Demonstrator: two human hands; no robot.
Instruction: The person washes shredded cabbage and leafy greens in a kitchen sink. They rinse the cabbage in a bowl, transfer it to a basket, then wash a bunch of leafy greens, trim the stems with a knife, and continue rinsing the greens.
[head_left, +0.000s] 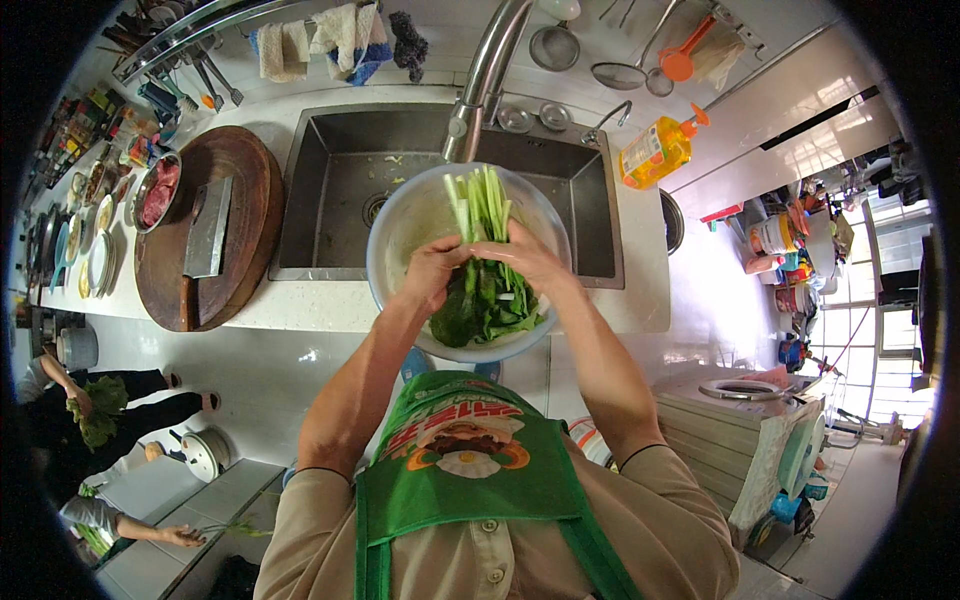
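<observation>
A bunch of leafy green vegetables (484, 201) lies over a pale plastic basin (411, 219), stems toward the faucet and dark leaves toward me. My left hand (433, 271) grips the bunch from the left, around the middle of the stems. On the other side, my right hand (531, 259) is closed around the same stems, its fingers meeting the left hand's. The basin rests over the front edge of a stainless steel sink (319, 187). Above its far rim hangs the spout of a chrome faucet (480, 82). Leaves hide most of the basin's bottom.
Left of the sink, a cleaver (208, 232) lies on a round wooden chopping board (251, 172), beside a metal bowl of raw meat (157, 199). An orange soap bottle (654, 154) stands at right. Another person's hand (184, 535) holds greens at lower left.
</observation>
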